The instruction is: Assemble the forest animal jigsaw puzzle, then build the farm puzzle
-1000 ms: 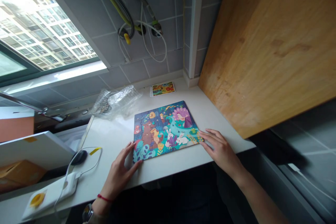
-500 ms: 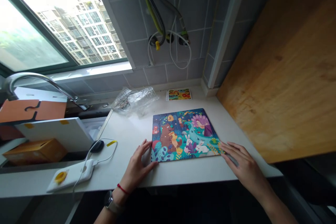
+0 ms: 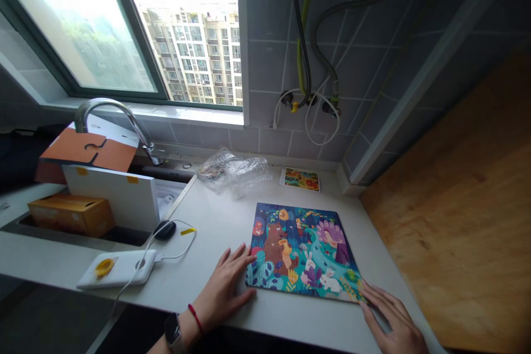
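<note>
A colourful finished jigsaw puzzle [image 3: 305,251] with animals lies flat on the white counter [image 3: 215,221]. My left hand [image 3: 226,290] rests flat on the counter, fingers spread, touching the puzzle's near left corner. My right hand [image 3: 392,318] lies with fingers stretched out at the puzzle's near right corner, partly cut off by the picture's bottom edge. Neither hand holds anything.
A crumpled clear plastic bag [image 3: 234,168] and a small picture card [image 3: 300,179] lie behind the puzzle. A white power bank [image 3: 118,269] with its cable lies left. A sink [image 3: 53,232] with boxes [image 3: 71,213] and a tap [image 3: 120,121] is further left. A wooden panel [image 3: 464,215] stands at the right.
The view has swung left and up, showing more window and sink. Both hands stay at the puzzle's near corners; the puzzle has not visibly moved on the counter.
</note>
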A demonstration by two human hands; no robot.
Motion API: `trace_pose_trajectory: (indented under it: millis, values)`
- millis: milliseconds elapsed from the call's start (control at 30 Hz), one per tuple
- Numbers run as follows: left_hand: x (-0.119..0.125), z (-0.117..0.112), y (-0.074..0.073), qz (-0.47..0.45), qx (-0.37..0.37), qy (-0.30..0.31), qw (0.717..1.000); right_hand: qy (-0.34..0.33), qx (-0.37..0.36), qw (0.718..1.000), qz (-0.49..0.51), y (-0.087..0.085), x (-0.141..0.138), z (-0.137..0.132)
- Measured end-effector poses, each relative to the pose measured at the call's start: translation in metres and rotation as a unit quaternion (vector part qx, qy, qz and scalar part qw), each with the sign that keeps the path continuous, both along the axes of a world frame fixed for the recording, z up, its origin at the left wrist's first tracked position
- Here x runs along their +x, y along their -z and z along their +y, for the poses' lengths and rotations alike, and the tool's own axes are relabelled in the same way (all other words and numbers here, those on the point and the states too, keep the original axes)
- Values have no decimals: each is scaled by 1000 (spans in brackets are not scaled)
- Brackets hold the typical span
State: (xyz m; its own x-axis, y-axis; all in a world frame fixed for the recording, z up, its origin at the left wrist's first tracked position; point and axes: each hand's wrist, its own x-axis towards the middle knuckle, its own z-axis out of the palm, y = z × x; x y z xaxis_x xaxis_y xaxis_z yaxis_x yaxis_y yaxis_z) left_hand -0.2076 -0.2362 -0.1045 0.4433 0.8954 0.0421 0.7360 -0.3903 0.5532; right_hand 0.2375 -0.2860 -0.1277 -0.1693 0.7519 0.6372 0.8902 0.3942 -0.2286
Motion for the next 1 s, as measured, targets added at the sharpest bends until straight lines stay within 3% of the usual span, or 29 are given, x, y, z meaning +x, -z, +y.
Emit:
trace_pose_trajectory:
  millis: [133, 267, 433, 533, 600, 700, 833, 933, 1000]
  values:
    - [-7, 22, -16, -52, -7, -16, 999, 6, 23, 1000, -20, -16, 3, 19]
    - [-6, 76, -29, -150, -2, -26, 988, -37, -18, 999, -22, -57, -18, 58]
    - [6, 143, -21, -262, 20, -20, 965, -97, -180, 979, 27, -132, -104, 131]
    - [7, 156, -8, -289, 24, -24, 957, -163, -236, 957, 43, -168, -168, 186]
    - [5, 157, -1, -308, 18, -28, 951, -201, -251, 946, 45, -183, -208, 229]
    - [2, 155, 5, -342, 2, -43, 939, -216, -248, 944, 26, -189, -264, 303]
    - [2, 161, 6, -415, -48, -83, 905, -163, -251, 940, -165, -179, -334, 398]
    - [1, 165, 8, -468, -95, -81, 875, -191, -265, 917, -228, -162, -377, 446]
    - [0, 166, 8, -505, -125, -69, 851, -220, -275, 896, -269, -149, -398, 463]
